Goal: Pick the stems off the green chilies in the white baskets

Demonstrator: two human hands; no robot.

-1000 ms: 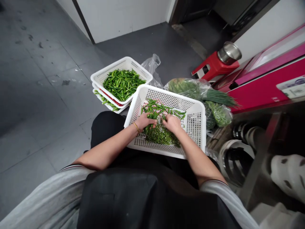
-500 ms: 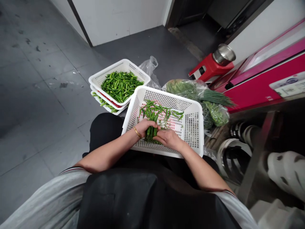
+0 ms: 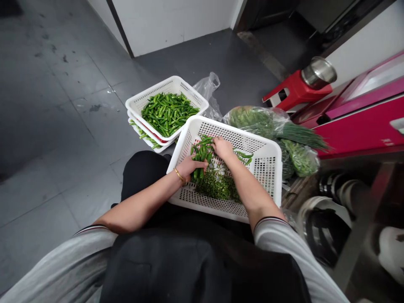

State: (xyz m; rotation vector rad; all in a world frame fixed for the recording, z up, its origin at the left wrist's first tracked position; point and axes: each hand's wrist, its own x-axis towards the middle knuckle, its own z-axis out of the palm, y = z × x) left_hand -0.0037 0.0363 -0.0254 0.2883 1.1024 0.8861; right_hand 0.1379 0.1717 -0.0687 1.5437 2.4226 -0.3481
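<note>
A white perforated basket (image 3: 267,172) rests on my lap. Inside it, my left hand (image 3: 188,167) is closed around a bunch of green chili peppers (image 3: 198,172). Farther in, my right hand (image 3: 222,148) reaches down to loose chili peppers at the basket's far side; its fingertips are among them, and whether they grip one I cannot tell. A heap of green stems (image 3: 217,185) lies in the near part of the basket, below my hands. A few more chili peppers lie to the right of my right wrist.
A second white basket (image 3: 134,103) full of green chili peppers stands on other trays at the left. Behind are a crumpled plastic bag (image 3: 206,90) and bagged greens (image 3: 252,120). A red machine with a metal bowl (image 3: 318,73) and buckets (image 3: 325,227) are at the right.
My right hand has moved from beside my left hand forward to the far side of the basket. The stem heap now shows. My left hand keeps its bunch; the view has shifted slightly.
</note>
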